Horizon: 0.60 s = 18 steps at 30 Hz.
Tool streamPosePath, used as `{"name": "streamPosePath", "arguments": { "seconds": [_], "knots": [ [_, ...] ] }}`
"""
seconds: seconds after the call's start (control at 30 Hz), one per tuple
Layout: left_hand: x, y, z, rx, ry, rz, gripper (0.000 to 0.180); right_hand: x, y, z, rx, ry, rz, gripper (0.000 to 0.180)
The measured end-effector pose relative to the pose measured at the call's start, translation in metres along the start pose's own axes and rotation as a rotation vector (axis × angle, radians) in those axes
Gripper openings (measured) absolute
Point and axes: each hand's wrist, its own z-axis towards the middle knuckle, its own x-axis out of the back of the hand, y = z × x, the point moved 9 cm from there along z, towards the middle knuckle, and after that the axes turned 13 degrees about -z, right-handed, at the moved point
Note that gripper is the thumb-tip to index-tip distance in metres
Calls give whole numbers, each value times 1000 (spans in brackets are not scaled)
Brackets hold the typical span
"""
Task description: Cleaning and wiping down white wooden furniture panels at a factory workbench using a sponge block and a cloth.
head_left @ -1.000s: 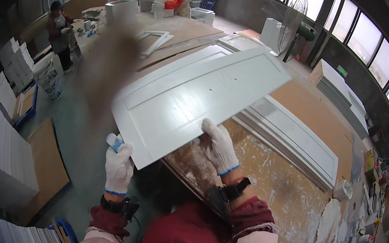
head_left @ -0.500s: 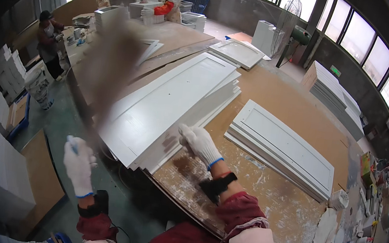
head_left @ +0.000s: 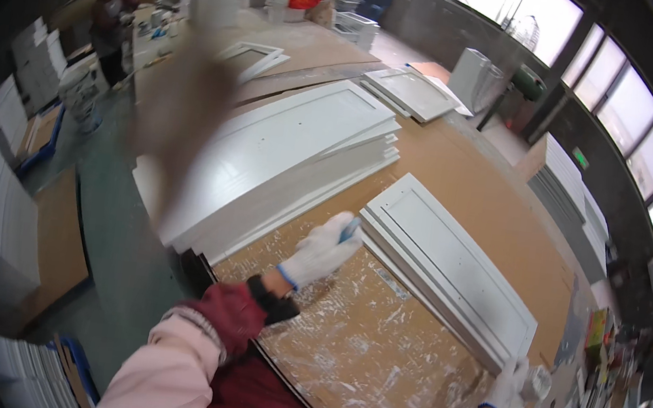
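Your counter [head_left: 461, 172] is a broad brown board, smeared with white paint near you. The biggest thing on it is the stack of long white door panels [head_left: 283, 158], lying toward 11 o'clock and overhanging the counter's left edge. Just beside it, toward 2 o'clock, lies a shorter stack of white panels [head_left: 449, 268], its near corner pointing at your left hand. Your left hand [head_left: 323, 248], in a white glove, hovers over the painted patch between the two stacks, fingers curled around a small blue tool [head_left: 349, 228] whose tip sticks out at the top; whether it touches the shorter stack you cannot tell. Your right hand [head_left: 507, 383], also gloved, sits at 4 o'clock at the far corner of the shorter stack, next to some small paint-stained pots [head_left: 537, 385]; its grip is too small to make out.
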Motion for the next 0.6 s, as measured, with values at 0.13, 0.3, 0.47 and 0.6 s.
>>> {"name": "streamPosePath", "arguments": {
  "seconds": [0.13, 0.3, 0.47, 0.6],
  "knots": [
    [-46, -2, 93, -189, 101, 271, 38, 24, 34, 32, -60, -112, -568, 63],
    [-77, -27, 148, -15, 31, 401, 34, 7, 77, 69, -113, -106, -557, 67],
    [-92, -26, 146, 33, -42, 317, 30, 28, 60, 60, -162, -121, -757, 67],
    [-76, -29, 130, 32, 64, 349, 30, 5, 39, 58, -136, -333, -826, 70]
  ]
}}
